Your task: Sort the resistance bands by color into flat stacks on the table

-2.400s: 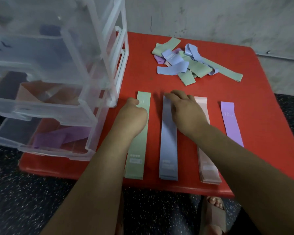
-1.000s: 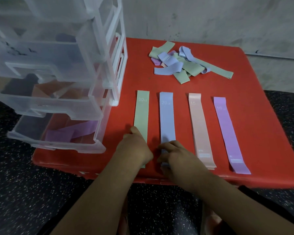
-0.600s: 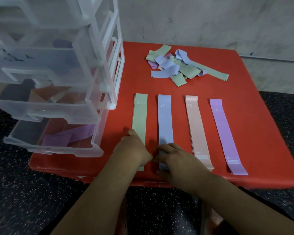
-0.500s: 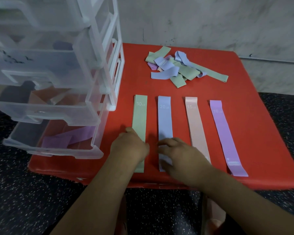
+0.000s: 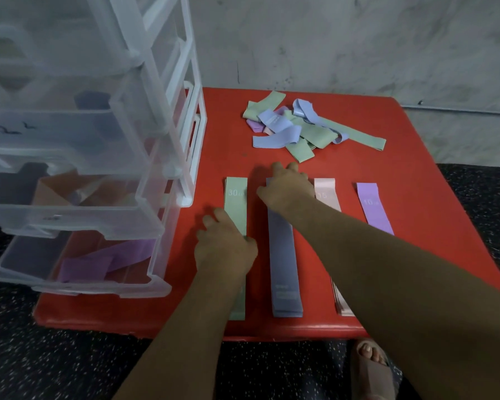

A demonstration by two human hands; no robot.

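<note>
head view: four flat stacks are seen side by side on the red desk (image 5: 416, 174): green stack (image 5: 236, 206), blue stack (image 5: 283, 255), pink stack (image 5: 325, 189) and purple stack (image 5: 373, 206), with a loose pile of unsorted bands (image 5: 300, 131) behind them. the left hand (image 5: 224, 249) is rested on the green stack's edge, fingers loosely bent, nothing gripped. the right hand (image 5: 286, 189) is pressed flat over the blue stack's far end. the blue bands are best smoothed lengthwise, edges kept flush.
</note>
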